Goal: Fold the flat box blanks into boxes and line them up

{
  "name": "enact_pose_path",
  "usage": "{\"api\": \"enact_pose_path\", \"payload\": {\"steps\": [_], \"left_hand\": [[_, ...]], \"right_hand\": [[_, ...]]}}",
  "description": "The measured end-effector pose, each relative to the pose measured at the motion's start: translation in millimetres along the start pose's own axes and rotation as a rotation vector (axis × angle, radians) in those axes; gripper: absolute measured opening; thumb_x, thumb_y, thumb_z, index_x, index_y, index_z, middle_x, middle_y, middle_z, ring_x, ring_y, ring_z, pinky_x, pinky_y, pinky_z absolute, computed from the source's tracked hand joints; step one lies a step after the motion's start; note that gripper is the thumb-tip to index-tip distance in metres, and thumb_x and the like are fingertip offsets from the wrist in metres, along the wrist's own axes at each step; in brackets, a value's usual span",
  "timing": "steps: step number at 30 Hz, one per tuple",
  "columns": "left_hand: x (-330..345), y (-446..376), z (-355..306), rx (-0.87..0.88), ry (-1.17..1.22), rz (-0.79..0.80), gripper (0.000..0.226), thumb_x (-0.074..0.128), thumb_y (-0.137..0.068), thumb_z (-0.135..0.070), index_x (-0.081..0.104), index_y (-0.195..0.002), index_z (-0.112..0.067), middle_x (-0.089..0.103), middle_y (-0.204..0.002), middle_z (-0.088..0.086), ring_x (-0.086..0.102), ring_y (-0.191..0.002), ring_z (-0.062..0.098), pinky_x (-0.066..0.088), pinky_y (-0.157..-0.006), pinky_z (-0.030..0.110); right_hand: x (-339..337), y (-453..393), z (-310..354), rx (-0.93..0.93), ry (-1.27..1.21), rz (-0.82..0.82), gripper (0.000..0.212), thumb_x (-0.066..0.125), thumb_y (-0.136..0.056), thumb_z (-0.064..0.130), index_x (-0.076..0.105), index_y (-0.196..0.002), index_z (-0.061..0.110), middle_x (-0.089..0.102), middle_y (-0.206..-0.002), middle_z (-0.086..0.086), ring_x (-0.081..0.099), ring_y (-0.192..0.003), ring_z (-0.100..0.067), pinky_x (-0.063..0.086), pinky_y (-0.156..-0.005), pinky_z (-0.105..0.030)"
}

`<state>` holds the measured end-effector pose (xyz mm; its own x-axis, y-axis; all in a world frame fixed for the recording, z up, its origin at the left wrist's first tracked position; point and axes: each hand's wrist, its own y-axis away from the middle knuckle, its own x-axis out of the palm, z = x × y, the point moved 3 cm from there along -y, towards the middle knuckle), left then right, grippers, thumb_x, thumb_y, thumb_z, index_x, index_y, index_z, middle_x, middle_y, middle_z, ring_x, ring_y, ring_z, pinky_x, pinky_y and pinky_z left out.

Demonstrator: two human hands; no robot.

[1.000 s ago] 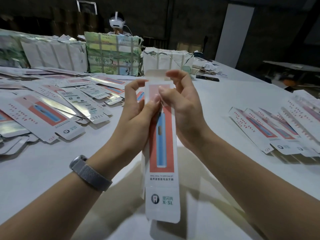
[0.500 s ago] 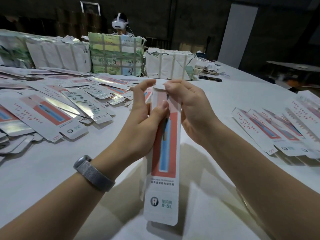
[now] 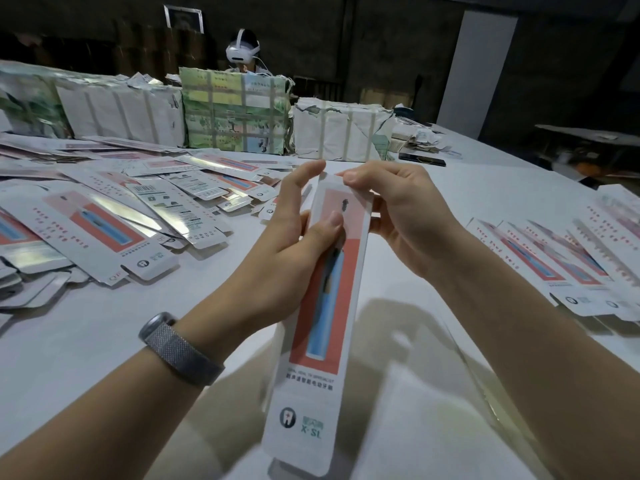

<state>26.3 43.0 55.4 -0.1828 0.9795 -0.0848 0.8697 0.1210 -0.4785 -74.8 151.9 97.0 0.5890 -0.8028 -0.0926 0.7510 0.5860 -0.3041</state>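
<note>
I hold one long white box (image 3: 322, 327) with a red panel and a blue toothbrush picture, upright and tilted, above the table. My left hand (image 3: 294, 244) grips its upper left side, thumb pressed on the front. My right hand (image 3: 398, 216) pinches the top end, where the flap is folded down. A heap of flat box blanks (image 3: 104, 216) lies at the left. Folded boxes (image 3: 568, 258) lie in a row at the right.
Wrapped bundles (image 3: 235, 112) stand along the far side of the white table (image 3: 104, 341). A person wearing a white headset (image 3: 242, 51) sits behind them. A dark phone (image 3: 421, 159) lies at the back right.
The top flap, standing up a second ago, is now folded down onto the box end. My right fingers moved over the top, and the box tilted a little to the right.
</note>
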Motion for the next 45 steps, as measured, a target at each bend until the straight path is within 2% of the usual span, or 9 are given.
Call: {"api": "enact_pose_path", "payload": {"steps": [5, 12, 20, 26, 31, 35, 38, 41, 45], "left_hand": [[-0.5, 0.1, 2.3, -0.042, 0.076, -0.022, 0.033, 0.049, -0.101, -0.025, 0.039, -0.128, -0.041, 0.07, -0.08, -0.008, 0.064, -0.065, 0.011, 0.053, -0.061, 0.023], [-2.5, 1.7, -3.6, -0.061, 0.163, -0.051, 0.022, 0.043, -0.107, -0.015, 0.04, -0.117, -0.035, 0.067, -0.069, -0.003, 0.063, -0.058, 0.013, 0.053, -0.053, 0.023], [-9.1, -1.2, 1.1, -0.016, 0.133, -0.169, 0.022, 0.045, -0.107, -0.015, 0.04, -0.114, -0.035, 0.068, -0.074, 0.003, 0.063, -0.058, 0.015, 0.053, -0.053, 0.025], [-6.0, -9.2, -0.1, 0.085, 0.034, -0.239, 0.024, 0.046, -0.107, -0.021, 0.034, -0.119, -0.039, 0.065, -0.089, 0.006, 0.067, -0.072, 0.009, 0.055, -0.063, 0.023], [-14.8, -8.0, 5.5, -0.03, 0.106, -0.139, 0.038, 0.037, -0.099, -0.05, 0.043, -0.135, -0.055, 0.068, -0.127, -0.009, 0.068, -0.11, 0.01, 0.056, -0.076, 0.029], [-10.2, -8.9, 13.0, -0.108, -0.051, -0.105, 0.045, 0.044, -0.091, -0.057, 0.028, -0.123, -0.085, 0.046, -0.154, -0.009, 0.053, -0.129, 0.004, 0.049, -0.087, 0.038], [-14.0, -8.3, 17.5, -0.097, -0.136, -0.139, 0.044, 0.049, -0.085, -0.06, 0.035, -0.119, -0.083, 0.052, -0.146, -0.014, 0.053, -0.119, -0.012, 0.049, -0.088, 0.037], [-23.0, -7.4, 20.8, -0.099, -0.112, -0.177, 0.042, 0.051, -0.075, -0.065, 0.055, -0.117, -0.067, 0.063, -0.129, -0.014, 0.059, -0.118, 0.002, 0.052, -0.087, 0.041], [-26.5, -8.6, 23.3, -0.103, -0.079, -0.198, 0.035, 0.054, -0.071, -0.064, 0.066, -0.103, -0.056, 0.07, -0.11, -0.016, 0.063, -0.111, 0.008, 0.051, -0.083, 0.044]], "right_hand": [[-7.9, -1.6, 4.0, -0.031, 0.126, 0.061, 0.018, 0.063, -0.087, 0.013, 0.074, -0.072, 0.014, 0.067, -0.075, -0.008, 0.059, -0.072, -0.022, 0.047, -0.064, -0.038], [-7.5, 4.1, 13.5, -0.174, 0.252, 0.113, 0.025, 0.056, -0.098, 0.018, 0.074, -0.089, 0.003, 0.067, -0.09, -0.024, 0.062, -0.08, -0.024, 0.05, -0.056, -0.03], [7.4, 4.3, 5.3, -0.162, 0.228, 0.097, 0.018, 0.054, -0.101, 0.016, 0.071, -0.104, 0.014, 0.064, -0.11, -0.024, 0.064, -0.097, -0.037, 0.057, -0.067, -0.043], [19.1, 13.3, 7.7, -0.456, 0.706, -0.178, 0.038, 0.06, -0.097, 0.032, 0.061, -0.133, 0.021, 0.046, -0.105, 0.004, 0.047, -0.088, -0.006, 0.047, -0.083, -0.023], [24.1, 8.6, -0.3, -0.179, 0.82, 0.051, 0.08, 0.053, -0.089, 0.056, 0.022, -0.157, 0.026, 0.04, -0.121, 0.004, 0.05, -0.111, -0.01, 0.046, -0.098, -0.033], [-5.8, -2.7, -0.8, -0.081, 0.885, -0.009, 0.082, 0.064, -0.086, 0.045, 0.021, -0.155, 0.032, 0.048, -0.138, 0.0, 0.055, -0.114, -0.02, 0.048, -0.096, -0.041], [-52.0, -19.1, -12.8, 0.146, 1.071, -0.126, 0.069, 0.065, -0.082, 0.04, 0.035, -0.144, 0.03, 0.052, -0.137, 0.001, 0.056, -0.111, -0.023, 0.047, -0.086, -0.038], [-99.6, -22.6, -36.0, 0.385, 1.278, -0.175, 0.043, 0.063, -0.08, 0.03, 0.055, -0.121, 0.022, 0.059, -0.116, -0.004, 0.053, -0.103, -0.025, 0.041, -0.073, -0.033], [-143.6, -18.0, -64.5, 0.533, 1.426, -0.254, 0.029, 0.059, -0.083, 0.026, 0.057, -0.109, 0.014, 0.049, -0.12, -0.011, 0.04, -0.119, -0.036, 0.038, -0.095, -0.044]]}}
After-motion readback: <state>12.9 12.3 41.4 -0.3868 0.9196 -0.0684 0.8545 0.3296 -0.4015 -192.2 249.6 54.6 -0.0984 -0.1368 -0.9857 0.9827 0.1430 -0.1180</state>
